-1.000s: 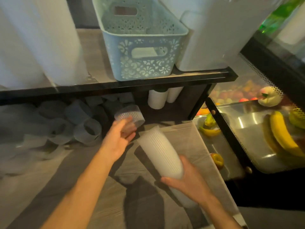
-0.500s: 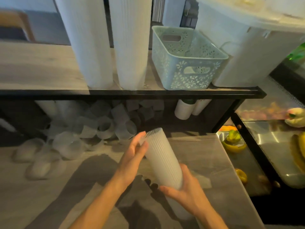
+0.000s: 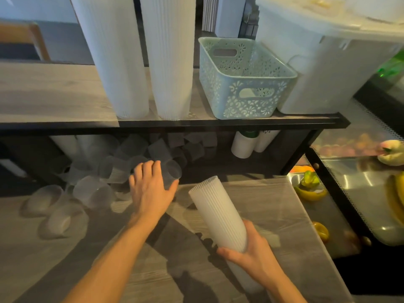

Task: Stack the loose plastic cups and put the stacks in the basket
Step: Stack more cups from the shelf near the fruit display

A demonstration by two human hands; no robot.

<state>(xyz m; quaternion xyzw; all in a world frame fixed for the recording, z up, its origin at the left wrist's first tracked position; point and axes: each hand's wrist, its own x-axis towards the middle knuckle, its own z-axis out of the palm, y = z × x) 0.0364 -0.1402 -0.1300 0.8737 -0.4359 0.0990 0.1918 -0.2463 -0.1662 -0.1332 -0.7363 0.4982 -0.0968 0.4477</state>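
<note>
My right hand (image 3: 254,256) grips a long stack of ribbed translucent cups (image 3: 217,214), tilted with its open end up and to the left. My left hand (image 3: 150,189) reaches over a loose clear cup (image 3: 172,174) lying on its side at the shelf's edge, fingers curled around it. Several more loose cups (image 3: 94,182) lie scattered on the wooden counter and under the shelf to the left. The pale blue lattice basket (image 3: 247,99) stands on the upper shelf, with nothing visible inside it.
Two tall white cup stacks (image 3: 144,55) stand on the shelf left of the basket, a large white bin (image 3: 323,68) on its right. White rolls (image 3: 242,145) sit under the shelf. A glass display case with bananas (image 3: 393,193) and fruit borders the counter's right.
My left hand pushed its cup onto the stack's open end, then moved left and away to a loose cup under the shelf. The camera view tilted up and left.
</note>
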